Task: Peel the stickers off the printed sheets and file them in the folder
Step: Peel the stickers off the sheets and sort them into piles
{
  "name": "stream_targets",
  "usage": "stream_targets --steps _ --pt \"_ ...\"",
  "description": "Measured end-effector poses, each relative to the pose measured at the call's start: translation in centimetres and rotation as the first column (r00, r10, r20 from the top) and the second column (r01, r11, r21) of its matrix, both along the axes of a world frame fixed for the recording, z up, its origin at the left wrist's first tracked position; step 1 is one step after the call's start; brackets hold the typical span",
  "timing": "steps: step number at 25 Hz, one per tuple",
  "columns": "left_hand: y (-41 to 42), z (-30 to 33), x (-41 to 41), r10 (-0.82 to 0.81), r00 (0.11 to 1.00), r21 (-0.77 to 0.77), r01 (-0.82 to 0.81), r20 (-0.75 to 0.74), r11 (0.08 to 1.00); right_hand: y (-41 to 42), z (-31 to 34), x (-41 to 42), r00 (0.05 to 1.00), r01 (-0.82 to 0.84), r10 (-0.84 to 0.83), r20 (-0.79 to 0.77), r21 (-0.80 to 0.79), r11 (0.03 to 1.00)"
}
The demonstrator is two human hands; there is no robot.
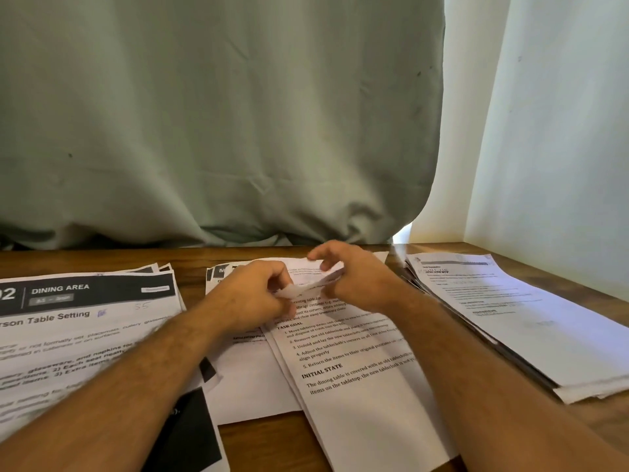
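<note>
matt paper sheets (pixel 357 386), wooden table (pixel 265 444), cloth curtain (pixel 218 114)

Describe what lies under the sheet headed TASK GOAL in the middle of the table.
Under the TASK GOAL sheet more white printed sheets show at its left edge, on the wooden table. Both hands cover its top, so anything beneath there is hidden.

Soft daylight enters from the right; edges blur and bend slightly.

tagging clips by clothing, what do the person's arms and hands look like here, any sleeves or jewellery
Both forearms are bare up to the frame edge, so no sleeves show. The left hand and right hand wear no gloves, and no watch, bracelet or ring is visible. Light hair shows on the forearms.
</note>
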State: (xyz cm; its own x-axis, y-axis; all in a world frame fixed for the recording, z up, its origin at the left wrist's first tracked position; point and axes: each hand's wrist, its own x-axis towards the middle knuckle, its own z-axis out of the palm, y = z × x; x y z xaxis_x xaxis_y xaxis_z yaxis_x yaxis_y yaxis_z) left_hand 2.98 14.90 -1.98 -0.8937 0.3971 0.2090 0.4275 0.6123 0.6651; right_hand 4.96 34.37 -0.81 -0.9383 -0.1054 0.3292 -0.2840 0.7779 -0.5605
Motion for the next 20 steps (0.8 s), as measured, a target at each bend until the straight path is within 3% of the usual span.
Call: stream_targets --steps 3,5,7,9,11,15,20 --pt "-0.8 0.3 0.1 -0.072 0.995 0.071 0.067 0.069 0.995 -0.6 0.0 0.1 0.999 0.015 -0.017 0.030 0.064 0.998" --pt "-1.1 0.3 -0.5 0.067 0.996 0.100 -0.073 0.060 0.992 0.0 0.0 0.0 0.998 0.045 -0.048 0.048 0.045 0.998" --pt "-1.5 0.0 -0.9 0.229 0.973 0.002 -0.229 -0.002 0.973 0.1 0.1 0.2 0.990 0.006 -0.016 0.141 0.071 0.997" --pt "-1.6 -0.5 -1.2 0.260 0.965 -0.132 -0.261 -0.021 0.956 0.0 0.2 0.2 0.976 -0.022 -0.002 0.220 0.107 0.994" --pt "-1.4 -0.7 -1.2 0.236 0.972 -0.132 -0.233 0.005 0.963 0.1 0.4 0.3 0.969 -0.020 -0.011 0.245 0.124 0.992" --pt "-0.8 -0.7 -1.1 0.218 0.975 0.141 -0.222 0.041 0.965 -0.1 0.4 0.4 0.980 -0.012 -0.016 0.200 0.141 0.990" --pt "-0.2 -0.8 -1.0 0.096 0.987 0.538 -0.153 0.132 0.829 -0.3 0.3 0.0 0.979 0.116 -0.085 -0.185 0.163 0.980"
